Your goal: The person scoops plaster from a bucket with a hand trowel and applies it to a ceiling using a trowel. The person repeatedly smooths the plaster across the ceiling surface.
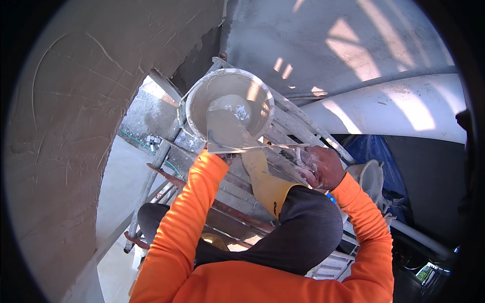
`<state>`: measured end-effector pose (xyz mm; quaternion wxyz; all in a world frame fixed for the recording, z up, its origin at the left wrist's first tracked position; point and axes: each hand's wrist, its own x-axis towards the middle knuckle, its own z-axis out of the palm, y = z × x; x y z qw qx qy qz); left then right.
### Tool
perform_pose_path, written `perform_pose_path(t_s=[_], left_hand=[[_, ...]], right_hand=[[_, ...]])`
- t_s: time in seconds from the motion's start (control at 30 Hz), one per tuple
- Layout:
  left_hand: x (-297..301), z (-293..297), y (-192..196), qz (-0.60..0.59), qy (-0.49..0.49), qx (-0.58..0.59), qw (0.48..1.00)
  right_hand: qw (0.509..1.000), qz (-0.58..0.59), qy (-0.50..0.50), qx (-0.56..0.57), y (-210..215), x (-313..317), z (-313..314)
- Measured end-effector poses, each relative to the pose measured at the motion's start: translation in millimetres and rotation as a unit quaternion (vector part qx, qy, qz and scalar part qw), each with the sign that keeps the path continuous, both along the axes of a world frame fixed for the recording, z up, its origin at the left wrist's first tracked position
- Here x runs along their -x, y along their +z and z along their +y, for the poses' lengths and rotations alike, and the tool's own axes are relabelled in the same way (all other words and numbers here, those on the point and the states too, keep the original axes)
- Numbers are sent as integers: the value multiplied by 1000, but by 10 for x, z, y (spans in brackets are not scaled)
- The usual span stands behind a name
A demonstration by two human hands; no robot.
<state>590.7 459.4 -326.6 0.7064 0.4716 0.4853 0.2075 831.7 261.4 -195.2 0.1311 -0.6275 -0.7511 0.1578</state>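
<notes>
My left hand [228,157] is mostly hidden under a flat grey plastering hawk [227,132], its fingers closed at the near edge where the hawk's grip would be. The hawk is held over the near rim of a white bucket [194,103], whose inside is coated with grey plaster. My right hand [323,167], smeared with white plaster, is closed around a trowel [283,146]. Its thin blade is seen nearly edge-on, meeting the right side of the hawk; whether the two touch I cannot tell. The trowel's handle is hidden in my fist.
The bucket stands on scaffold planks [293,123] with metal bars. My yellow boot [268,182] rests on them below the hawk. A freshly plastered wall [65,101] rises close on the left. At right are a thick white pipe [399,108], another bucket [373,177] and a blue sheet [371,149].
</notes>
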Motion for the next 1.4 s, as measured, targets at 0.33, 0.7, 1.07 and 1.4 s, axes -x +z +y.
perform_pose_path(t_s=[0.33,0.7,1.07,1.4], left_hand=[[146,-72,368,109,-183,-652,728],[141,37,192,109,-223,-271,930],[340,-15,473,79,-159,-756,630],[295,103,579,38,-127,-632,764]], right_hand=[[990,-114,-5,85,-1087,380,625],[997,34,40,64,-592,291,404],[986,-89,-85,109,-1176,298,761],[990,-39,-41,126,-857,287,483]])
